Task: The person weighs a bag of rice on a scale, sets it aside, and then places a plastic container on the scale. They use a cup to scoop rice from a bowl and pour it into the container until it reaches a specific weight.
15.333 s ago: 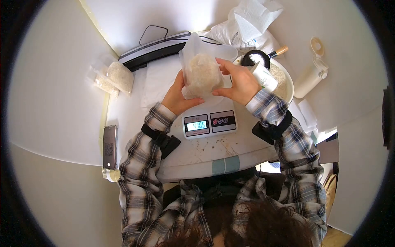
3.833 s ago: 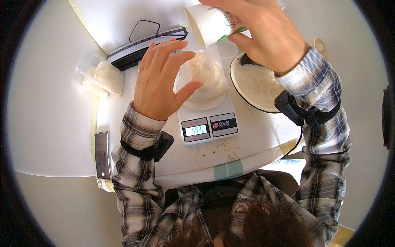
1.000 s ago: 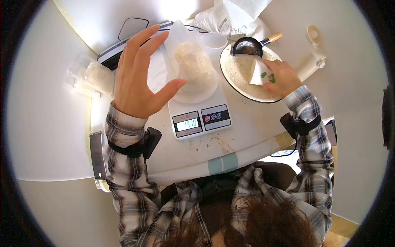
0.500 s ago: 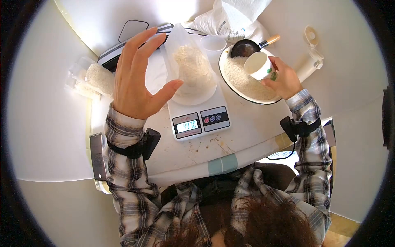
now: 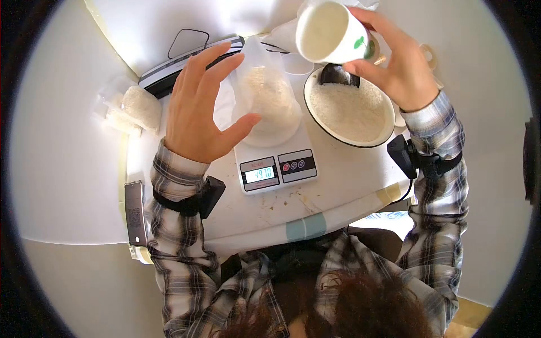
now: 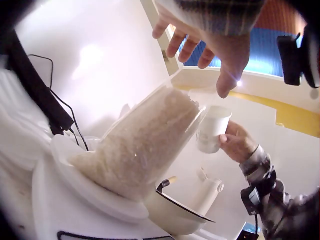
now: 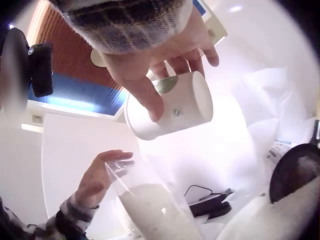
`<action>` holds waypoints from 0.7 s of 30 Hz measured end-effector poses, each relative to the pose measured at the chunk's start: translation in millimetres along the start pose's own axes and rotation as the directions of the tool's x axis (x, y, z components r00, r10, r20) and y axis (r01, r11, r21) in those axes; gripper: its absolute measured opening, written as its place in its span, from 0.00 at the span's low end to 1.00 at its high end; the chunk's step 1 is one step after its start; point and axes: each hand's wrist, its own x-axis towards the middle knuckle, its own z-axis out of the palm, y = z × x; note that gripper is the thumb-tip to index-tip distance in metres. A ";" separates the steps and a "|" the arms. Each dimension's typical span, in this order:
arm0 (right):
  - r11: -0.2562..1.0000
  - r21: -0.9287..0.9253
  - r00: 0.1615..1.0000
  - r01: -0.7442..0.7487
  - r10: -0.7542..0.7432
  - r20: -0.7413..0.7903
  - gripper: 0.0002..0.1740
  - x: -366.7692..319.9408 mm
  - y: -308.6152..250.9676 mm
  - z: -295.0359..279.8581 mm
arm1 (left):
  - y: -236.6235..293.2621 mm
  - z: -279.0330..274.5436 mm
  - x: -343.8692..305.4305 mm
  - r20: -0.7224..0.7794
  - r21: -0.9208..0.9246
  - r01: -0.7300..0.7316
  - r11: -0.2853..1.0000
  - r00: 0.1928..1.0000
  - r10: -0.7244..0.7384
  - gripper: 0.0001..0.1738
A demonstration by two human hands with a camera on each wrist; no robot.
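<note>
The right hand (image 5: 408,70) grips a white paper cup (image 5: 329,34) with green leaf prints, raised and tilted beyond the bowl; the right wrist view also shows the cup (image 7: 175,107). A clear bag of rice (image 5: 265,101) stands upright on a round plate on the white scale (image 5: 279,172), whose display seems to read 497.0. Beside the bag's upper part is the left hand (image 5: 203,112), fingers spread and thumb out. In the left wrist view its thumb is close to the bag's upper edge (image 6: 172,107); whether they touch I cannot tell.
A bowl of rice (image 5: 352,115) with a black ladle (image 5: 338,76) stands right of the scale. Behind are a clear cup (image 5: 297,65) and a black-and-silver appliance (image 5: 160,84). Filled bags (image 5: 141,107) and a phone (image 5: 135,214) lie at the left. A bottle is partly hidden at the right.
The right hand has lifted the cup from the rice bowl, up and toward the bag. The left hand stays beside the bag. Since the earliest frame, the bag has come down onto the scale.
</note>
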 end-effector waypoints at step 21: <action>0.879 -0.345 0.944 0.329 -0.316 0.096 0.23 60.2 -64.1 15.7 | 2.0 -0.9 -3.5 0.046 0.070 0.043 0.997 0.998 -0.046 0.35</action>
